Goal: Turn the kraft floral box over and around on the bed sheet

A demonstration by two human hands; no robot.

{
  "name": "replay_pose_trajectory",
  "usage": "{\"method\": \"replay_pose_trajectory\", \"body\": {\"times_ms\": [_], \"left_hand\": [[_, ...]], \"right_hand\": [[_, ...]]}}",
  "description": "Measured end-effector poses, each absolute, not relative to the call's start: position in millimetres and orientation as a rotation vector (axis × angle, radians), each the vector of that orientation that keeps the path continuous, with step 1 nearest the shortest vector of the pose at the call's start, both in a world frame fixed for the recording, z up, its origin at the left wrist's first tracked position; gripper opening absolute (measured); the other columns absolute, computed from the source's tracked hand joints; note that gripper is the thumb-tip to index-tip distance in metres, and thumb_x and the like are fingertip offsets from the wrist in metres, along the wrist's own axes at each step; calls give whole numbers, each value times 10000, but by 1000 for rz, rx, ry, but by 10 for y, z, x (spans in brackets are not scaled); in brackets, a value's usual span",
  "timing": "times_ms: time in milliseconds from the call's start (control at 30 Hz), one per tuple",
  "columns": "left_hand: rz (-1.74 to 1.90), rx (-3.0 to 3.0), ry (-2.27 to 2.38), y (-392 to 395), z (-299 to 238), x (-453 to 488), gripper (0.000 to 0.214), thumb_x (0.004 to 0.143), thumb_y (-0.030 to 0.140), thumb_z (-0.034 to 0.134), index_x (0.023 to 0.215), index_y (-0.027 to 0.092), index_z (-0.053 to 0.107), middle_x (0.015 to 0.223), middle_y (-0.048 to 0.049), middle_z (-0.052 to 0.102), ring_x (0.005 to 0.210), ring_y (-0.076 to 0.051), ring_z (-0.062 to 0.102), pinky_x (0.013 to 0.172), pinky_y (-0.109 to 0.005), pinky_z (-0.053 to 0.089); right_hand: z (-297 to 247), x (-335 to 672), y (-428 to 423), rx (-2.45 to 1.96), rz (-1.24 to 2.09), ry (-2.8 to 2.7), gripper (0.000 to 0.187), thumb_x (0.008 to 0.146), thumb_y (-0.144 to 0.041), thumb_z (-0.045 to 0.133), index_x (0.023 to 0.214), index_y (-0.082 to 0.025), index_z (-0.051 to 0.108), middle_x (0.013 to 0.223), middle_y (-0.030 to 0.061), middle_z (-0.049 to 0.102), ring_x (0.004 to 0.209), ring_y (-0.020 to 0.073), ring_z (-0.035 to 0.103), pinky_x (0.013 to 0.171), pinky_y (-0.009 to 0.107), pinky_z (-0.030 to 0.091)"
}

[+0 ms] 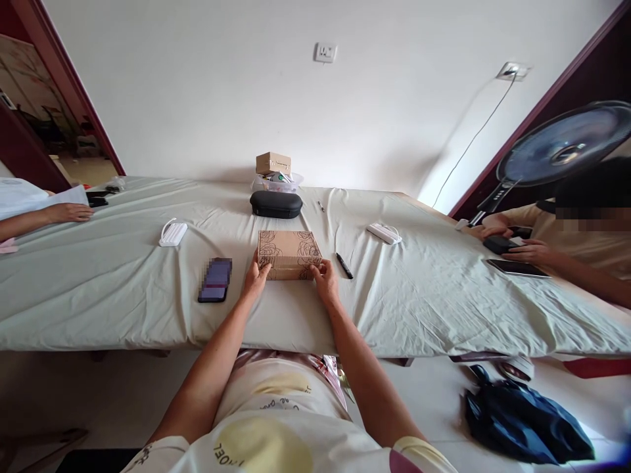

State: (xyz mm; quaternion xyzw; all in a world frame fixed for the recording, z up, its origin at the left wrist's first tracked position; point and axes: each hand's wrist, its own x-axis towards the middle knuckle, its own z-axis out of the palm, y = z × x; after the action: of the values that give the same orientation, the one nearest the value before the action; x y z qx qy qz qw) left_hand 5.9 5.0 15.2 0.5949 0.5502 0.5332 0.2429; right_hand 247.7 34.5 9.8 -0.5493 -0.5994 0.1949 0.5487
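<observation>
A flat brown cardboard box [289,253] with printed flower patterns lies on the pale green cloth of the table [123,289]. My left hand [255,279] grips its near left corner with the fingers curled round the edge. My right hand [324,276] holds the near right corner the same way. Both hands rest on the cloth close to the table's front edge.
A phone [215,280] lies left of the box, a black pen [344,265] right of it. Behind are a black case [275,203], a small box [273,162] on a container, and two white gadgets [173,233] [383,232]. Other people's hands sit at far left [69,212] and right [530,251]. A fan [562,148] stands right.
</observation>
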Motion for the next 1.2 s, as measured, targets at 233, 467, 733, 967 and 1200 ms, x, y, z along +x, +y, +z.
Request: {"method": "replay_pose_trajectory", "body": {"times_ms": [233,467,733,967,1200], "left_hand": [[1506,1629,1482,85,131,67,619,983,370,497,1566,221,349,1504,-138,570,1420,-250,526,1150,-395,444],[1515,1591,1424,58,148,46,669,957,369,568,1574,226,350,1490,-115,585,1374,-247,563,1147,-386,445],[1539,1596,1498,51,178,86,856,773,181,759,1542,202,384,1480,-135,580,1360,-276,571,1138,-382,450],[1472,1587,1600,49,171,120,976,698,109,813,1550,169,341,1436,-161,615,1307,-298,616,1084,-386,492],[1435,1584,1711,67,137,122,864,710,116,813,1485,190,438,1345,-152,682,1218,-320,670,1033,-427,529]], "right_hand": [[30,2513,364,-1458,467,-1583,418,744,-438,698,1077,-234,549,795,-8,633,758,220,619,696,330,467],[-27,2502,367,-1537,396,-1672,372,773,-347,699,1084,-246,521,921,40,674,849,254,636,755,381,504],[-59,2524,396,-1536,356,-1691,302,787,-337,702,1021,-246,534,963,59,677,883,260,637,797,403,534],[-96,2529,412,-1542,320,-1710,326,781,-328,706,1043,-243,530,940,48,665,872,259,638,788,402,534],[-139,2529,428,-1547,328,-1686,336,779,-295,697,1074,-243,545,935,57,667,872,269,641,799,413,539]]}}
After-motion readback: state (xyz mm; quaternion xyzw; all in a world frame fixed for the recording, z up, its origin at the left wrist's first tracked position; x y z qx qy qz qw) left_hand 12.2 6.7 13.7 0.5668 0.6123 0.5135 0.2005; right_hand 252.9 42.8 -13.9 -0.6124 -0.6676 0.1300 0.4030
